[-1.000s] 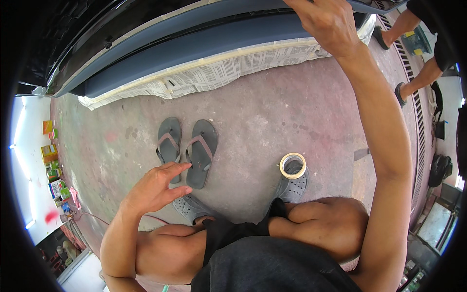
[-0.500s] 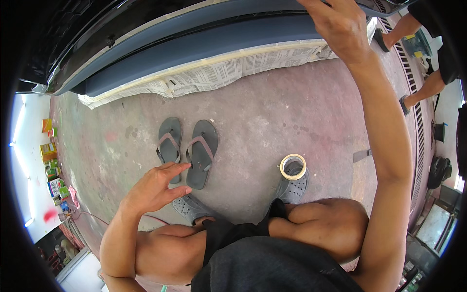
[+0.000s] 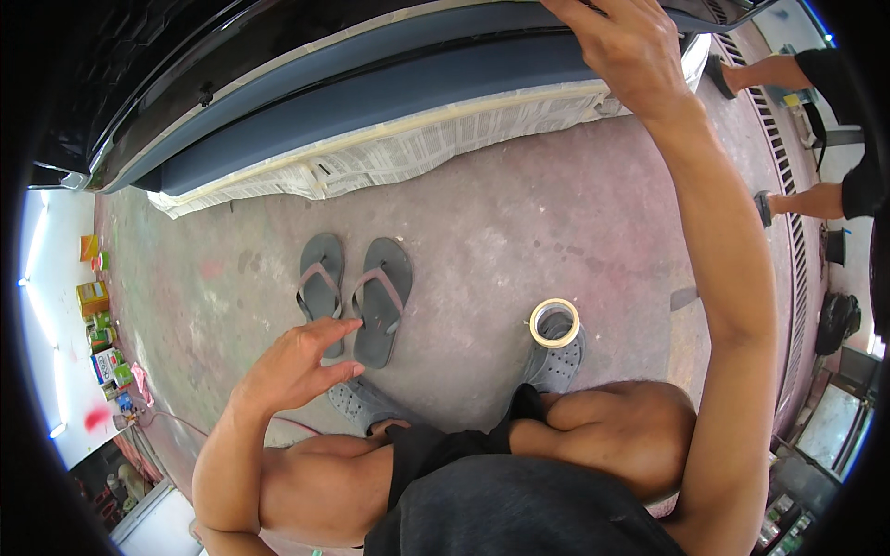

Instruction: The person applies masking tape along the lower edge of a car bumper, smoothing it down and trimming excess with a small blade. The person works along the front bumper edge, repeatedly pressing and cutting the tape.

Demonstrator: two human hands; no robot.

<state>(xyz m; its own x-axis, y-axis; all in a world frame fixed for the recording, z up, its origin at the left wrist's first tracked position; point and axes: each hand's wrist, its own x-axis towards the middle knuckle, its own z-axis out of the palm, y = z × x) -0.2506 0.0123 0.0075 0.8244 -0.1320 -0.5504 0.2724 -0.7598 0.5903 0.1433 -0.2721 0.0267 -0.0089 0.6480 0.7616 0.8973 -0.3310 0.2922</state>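
Note:
My left hand [image 3: 301, 364] hovers near the pair of grey flip-flops [image 3: 375, 301] on the floor. Its fingers reach forward with the thumb apart, and nothing is in it. Stretched far forward, my right hand [image 3: 635, 56] is at the dark sill of the car [image 3: 389, 93]; its fingers extend toward the upper edge of the picture, where the tips are cut off. Newspaper [image 3: 371, 165], edged with masking tape, hangs along the lower sill. A roll of masking tape [image 3: 554, 344] shows over the toe of my right grey clog [image 3: 556, 366].
Another person's legs [image 3: 807, 199] stand at the right, by a slotted floor drain [image 3: 791, 241]. Cans and boxes [image 3: 93, 298] line the left wall. A black bag [image 3: 837, 320] lies at the far right. A thin red hose [image 3: 176, 410] runs over the floor at left.
My right hand has shifted slightly left along the sill. My left hand is nearly still. The other person's legs have moved a little, and the view has shifted slightly.

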